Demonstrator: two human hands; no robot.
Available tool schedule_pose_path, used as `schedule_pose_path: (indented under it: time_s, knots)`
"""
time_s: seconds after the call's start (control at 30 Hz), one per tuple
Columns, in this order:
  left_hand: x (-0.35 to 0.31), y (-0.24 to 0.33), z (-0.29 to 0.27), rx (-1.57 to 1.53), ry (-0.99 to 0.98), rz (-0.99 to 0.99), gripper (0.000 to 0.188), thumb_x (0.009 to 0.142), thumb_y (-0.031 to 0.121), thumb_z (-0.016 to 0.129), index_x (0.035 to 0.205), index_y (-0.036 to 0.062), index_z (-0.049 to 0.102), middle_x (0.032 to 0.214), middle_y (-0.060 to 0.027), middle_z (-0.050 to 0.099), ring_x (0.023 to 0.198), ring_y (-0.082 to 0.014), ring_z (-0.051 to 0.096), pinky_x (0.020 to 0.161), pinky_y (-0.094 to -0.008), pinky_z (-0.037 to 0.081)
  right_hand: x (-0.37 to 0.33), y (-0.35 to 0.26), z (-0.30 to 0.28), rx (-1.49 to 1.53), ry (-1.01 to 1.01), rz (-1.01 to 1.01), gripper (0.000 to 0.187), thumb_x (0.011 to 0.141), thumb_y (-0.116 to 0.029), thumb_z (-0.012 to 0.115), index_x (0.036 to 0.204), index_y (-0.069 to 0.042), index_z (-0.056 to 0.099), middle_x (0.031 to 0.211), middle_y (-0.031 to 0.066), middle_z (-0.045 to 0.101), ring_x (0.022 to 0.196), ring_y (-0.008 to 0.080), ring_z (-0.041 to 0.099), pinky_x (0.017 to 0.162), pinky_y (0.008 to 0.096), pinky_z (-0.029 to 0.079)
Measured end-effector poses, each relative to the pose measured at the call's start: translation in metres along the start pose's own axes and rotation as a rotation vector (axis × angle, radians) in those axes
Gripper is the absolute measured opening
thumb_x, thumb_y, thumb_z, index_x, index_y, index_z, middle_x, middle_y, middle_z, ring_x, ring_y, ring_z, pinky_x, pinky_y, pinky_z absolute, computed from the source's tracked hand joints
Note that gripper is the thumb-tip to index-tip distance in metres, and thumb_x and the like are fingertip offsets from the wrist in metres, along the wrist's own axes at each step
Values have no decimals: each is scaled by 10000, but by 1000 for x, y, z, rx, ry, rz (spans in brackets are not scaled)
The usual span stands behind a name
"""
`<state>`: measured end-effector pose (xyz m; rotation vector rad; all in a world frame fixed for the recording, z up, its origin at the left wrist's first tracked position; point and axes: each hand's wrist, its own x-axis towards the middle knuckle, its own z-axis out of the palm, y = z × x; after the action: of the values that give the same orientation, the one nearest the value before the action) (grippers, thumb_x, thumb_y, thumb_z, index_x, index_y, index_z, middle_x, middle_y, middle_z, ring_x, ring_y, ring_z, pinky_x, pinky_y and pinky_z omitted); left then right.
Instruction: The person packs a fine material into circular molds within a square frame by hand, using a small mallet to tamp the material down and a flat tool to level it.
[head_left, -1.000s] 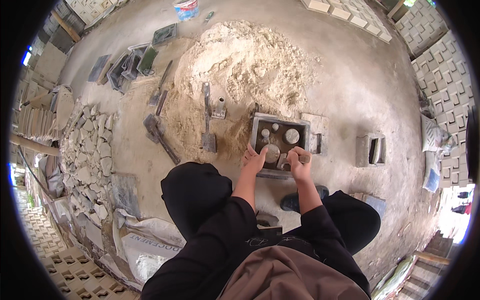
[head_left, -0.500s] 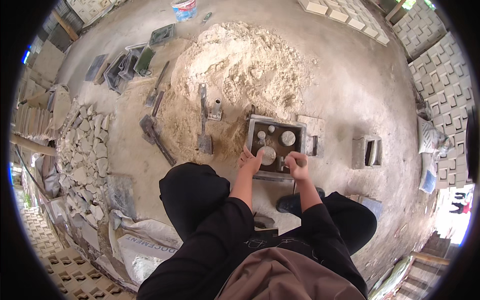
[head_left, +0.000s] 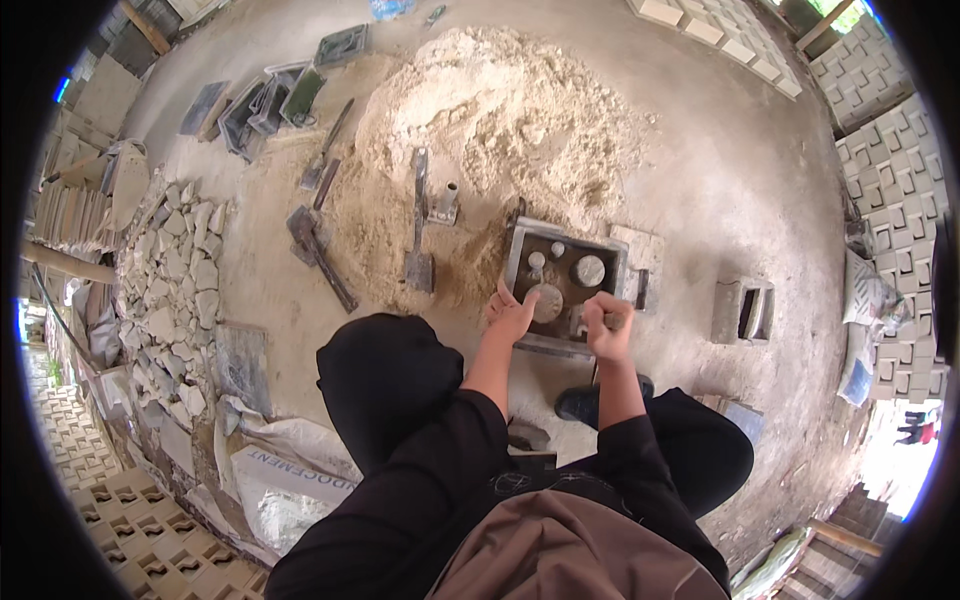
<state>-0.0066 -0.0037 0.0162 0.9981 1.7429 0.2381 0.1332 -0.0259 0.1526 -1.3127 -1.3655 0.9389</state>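
Observation:
In front of me sits a rectangular metal mould point(head_left: 570, 345), with brown residue inside and several round upright cores, among them a wide pale disc point(head_left: 547, 304) and another disc point(head_left: 590, 270). My left hand point(head_left: 512, 316) straddles the mould's near left wall, fingers outside it and thumb inside by the wide disc. My right hand point(head_left: 609, 328) is closed in a fist around the handle of a short tool point(head_left: 577, 319). That tool's pale, squarish head lies inside the near right part of the mould, beside the wide disc. The fist covers most of its handle.
Beyond the mould rises a heap of pale powder point(head_left: 490, 110). Left of it lie a shovel point(head_left: 419, 265), a mallet-like tool point(head_left: 318, 255) and several empty moulds point(head_left: 265, 105). Broken stone pieces point(head_left: 170, 310) spread farther left. A hollow block point(head_left: 742, 310) stands at the right.
The whole view has shifted slightly, the scene sitting a little lower and farther right. My right fist has tilted with the tool inside the mould. My left hand stays at the wall.

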Motion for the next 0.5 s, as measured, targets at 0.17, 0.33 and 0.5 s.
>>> schedule_pose_path:
  time_s: [0.17,0.33,0.5]
  knots:
    - [-6,8,13,41,-31,-27,929,752,630,414,1377,155,-81,1426,-132,59,1307,-335,45,995,-578,105,3,47,-8,-42,75,-34,245,770,-42,460,530,-5,428,460,7,431,434,54,389,383,234,286]
    - [-13,12,4,67,-49,-74,930,747,645,405,1380,166,-79,1433,-102,59,1313,-321,46,995,-573,122,12,19,-11,38,100,-64,223,746,-34,465,525,3,463,459,43,456,430,76,430,394,238,317]
    - [-10,11,9,-1,-57,-45,951,730,639,431,1380,160,-71,1430,-126,56,1307,-343,44,1000,-564,115,24,48,-3,16,31,-52,230,743,-41,442,516,-13,467,478,14,458,436,64,391,402,232,289]
